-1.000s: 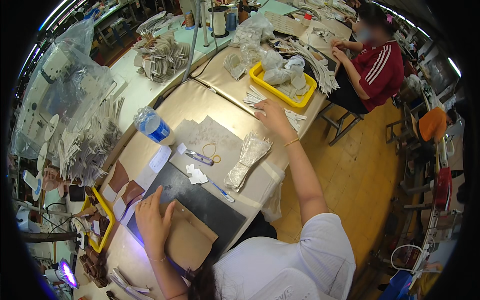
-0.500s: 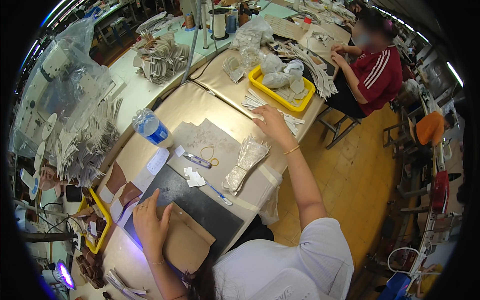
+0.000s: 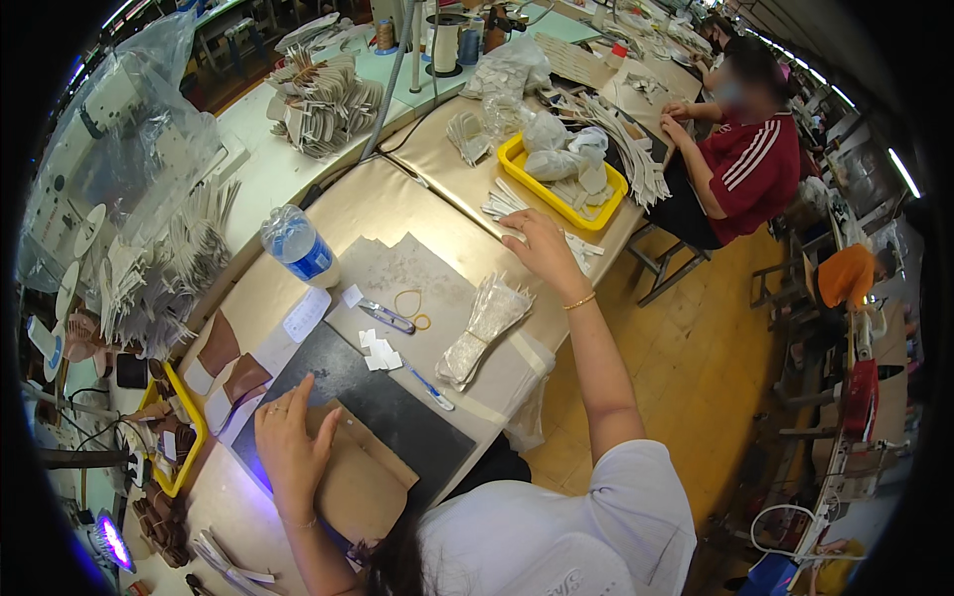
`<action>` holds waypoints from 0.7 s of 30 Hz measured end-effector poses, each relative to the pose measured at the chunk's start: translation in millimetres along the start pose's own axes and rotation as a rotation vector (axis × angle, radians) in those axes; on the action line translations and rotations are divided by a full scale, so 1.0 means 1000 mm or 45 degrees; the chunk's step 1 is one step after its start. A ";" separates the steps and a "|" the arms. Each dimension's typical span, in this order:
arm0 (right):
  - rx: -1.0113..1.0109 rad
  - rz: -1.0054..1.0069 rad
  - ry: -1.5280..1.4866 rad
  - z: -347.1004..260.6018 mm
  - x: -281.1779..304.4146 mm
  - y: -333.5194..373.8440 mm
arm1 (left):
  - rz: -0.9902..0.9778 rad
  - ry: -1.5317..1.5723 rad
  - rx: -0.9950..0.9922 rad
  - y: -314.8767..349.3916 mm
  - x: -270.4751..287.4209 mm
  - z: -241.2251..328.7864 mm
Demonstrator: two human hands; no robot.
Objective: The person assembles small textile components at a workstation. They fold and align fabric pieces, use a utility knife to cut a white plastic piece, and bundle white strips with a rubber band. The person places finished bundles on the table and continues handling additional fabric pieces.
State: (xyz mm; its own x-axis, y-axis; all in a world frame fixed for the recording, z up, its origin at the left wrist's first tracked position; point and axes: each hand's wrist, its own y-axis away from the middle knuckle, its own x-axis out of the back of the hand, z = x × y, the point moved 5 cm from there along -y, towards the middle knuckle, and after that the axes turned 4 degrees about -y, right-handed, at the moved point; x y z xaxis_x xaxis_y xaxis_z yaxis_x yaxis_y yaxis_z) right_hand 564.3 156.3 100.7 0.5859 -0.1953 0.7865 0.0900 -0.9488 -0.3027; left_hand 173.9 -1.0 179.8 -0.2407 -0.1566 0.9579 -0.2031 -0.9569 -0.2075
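Note:
My left hand lies at the left edge of a brown folded sheet, thumb and fingers apart. Under that sheet is a dark cutting mat. My right arm reaches far over the table, and my right hand hovers or rests beside thin white strips, its fingers spread and loosely bent. I see nothing held in it. Between my hands lie a bundle of pale strips tied at its middle, a blue-and-white pen, small white labels, a cutter knife and rubber bands.
A yellow tray with plastic-wrapped pieces stands beyond my right hand. A water bottle stands at the back left. Brown leather pieces and a second yellow tray are at left. A person in a red shirt sits at the far right.
The whole view has shifted slightly, so the table things sit a little further left and up. Both hands keep nearly the same poses and places.

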 end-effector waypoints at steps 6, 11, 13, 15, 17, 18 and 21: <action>0.034 0.111 0.024 -0.020 0.006 -0.007 | 0.024 0.010 -0.001 0.001 0.001 -0.001; -0.170 0.072 -0.207 -0.013 0.002 -0.019 | 0.035 0.037 0.000 0.000 0.002 0.000; -0.180 0.145 -0.275 -0.010 0.002 -0.023 | 0.032 0.040 0.003 0.000 0.001 -0.001; -0.119 0.270 -0.273 -0.005 0.002 -0.028 | 0.029 0.037 0.006 -0.001 0.001 -0.001; -0.110 0.257 -0.301 -0.004 0.000 -0.032 | 0.018 0.024 0.013 -0.001 0.001 -0.001; -0.121 0.247 -0.330 -0.008 0.002 -0.035 | 0.019 0.023 0.017 -0.001 0.000 -0.001; -0.017 0.184 -0.281 0.005 -0.006 -0.050 | 0.006 0.022 0.025 -0.002 -0.001 -0.001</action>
State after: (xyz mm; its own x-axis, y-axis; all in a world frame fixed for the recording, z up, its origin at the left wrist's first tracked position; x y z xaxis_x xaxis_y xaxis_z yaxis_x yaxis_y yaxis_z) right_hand 559.9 205.6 108.2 0.7533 -0.2714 0.5991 -0.0167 -0.9185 -0.3951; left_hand 173.7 1.5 178.9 -0.2583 -0.1573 0.9532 -0.1829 -0.9609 -0.2081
